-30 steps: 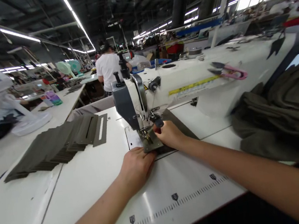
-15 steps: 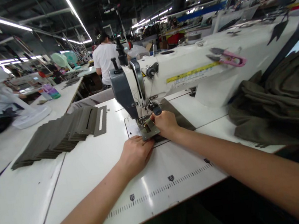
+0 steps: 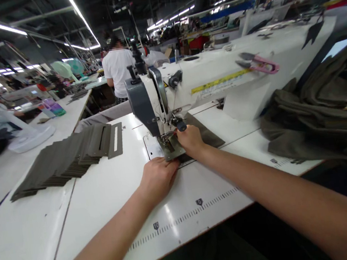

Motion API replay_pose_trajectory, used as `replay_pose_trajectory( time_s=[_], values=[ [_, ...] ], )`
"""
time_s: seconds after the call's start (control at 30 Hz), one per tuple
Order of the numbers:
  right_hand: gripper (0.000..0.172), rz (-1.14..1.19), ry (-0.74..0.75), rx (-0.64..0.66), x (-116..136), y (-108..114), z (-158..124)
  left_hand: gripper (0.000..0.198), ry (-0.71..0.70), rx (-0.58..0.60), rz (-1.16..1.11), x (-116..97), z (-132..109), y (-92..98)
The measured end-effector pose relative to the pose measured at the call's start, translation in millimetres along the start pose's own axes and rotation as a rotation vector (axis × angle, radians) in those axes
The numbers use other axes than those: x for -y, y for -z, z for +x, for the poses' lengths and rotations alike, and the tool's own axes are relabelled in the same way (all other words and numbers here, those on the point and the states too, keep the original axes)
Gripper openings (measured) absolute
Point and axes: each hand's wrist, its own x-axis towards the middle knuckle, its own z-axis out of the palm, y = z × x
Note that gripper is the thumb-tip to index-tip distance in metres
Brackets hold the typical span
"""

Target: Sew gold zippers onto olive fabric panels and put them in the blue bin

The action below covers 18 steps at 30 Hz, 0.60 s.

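Observation:
A small olive-grey fabric piece (image 3: 174, 151) with a slot-like opening lies under the presser foot of the white sewing machine (image 3: 231, 60). My left hand (image 3: 157, 177) rests low on the table and grips its front edge, with some fingertips hidden beneath it. My right hand (image 3: 190, 139) is closed at its right side, close to the needle area, the fingertips partly hidden behind the machine's dark knob (image 3: 181, 125). A larger olive fabric panel (image 3: 207, 132) lies flat beneath and behind my right hand.
Left on the white table (image 3: 107, 207) lies a fanned stack of slotted olive pieces (image 3: 65, 159). Bunched olive fabric (image 3: 313, 120) is heaped at the right. Pink-handled snips (image 3: 260, 63) rest against the machine arm. A person in a white shirt (image 3: 119, 71) stands beyond.
My view has shifted slightly, moving the background left. Both hands keep nearly the same places at the fabric piece, which has turned very slightly under the presser foot.

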Motion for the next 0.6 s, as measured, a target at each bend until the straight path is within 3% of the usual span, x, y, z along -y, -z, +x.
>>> replay_pose_trajectory(
  time_s=[0.2, 0.37, 0.43, 0.6],
  values=[
    [0.018, 0.073, 0.152, -0.077, -10, 11, -24, 0.019, 0.033, -0.072, -0.037, -13, -11, 12.1],
    [0.018, 0.258, 0.589, -0.129, -26, 13, -64, 0.024, 0.242, -0.164, -0.001, -19, -18, 17.3],
    [0.023, 0.322, 0.701, -0.144, -27, 10, -71, 0.028, 0.206, -0.119, -0.018, -15, -16, 14.8],
    [0.025, 0.328, 0.708, -0.138, -24, 8, -69, 0.025, 0.029, -0.056, 0.042, -9, -9, 12.4]
  ],
)
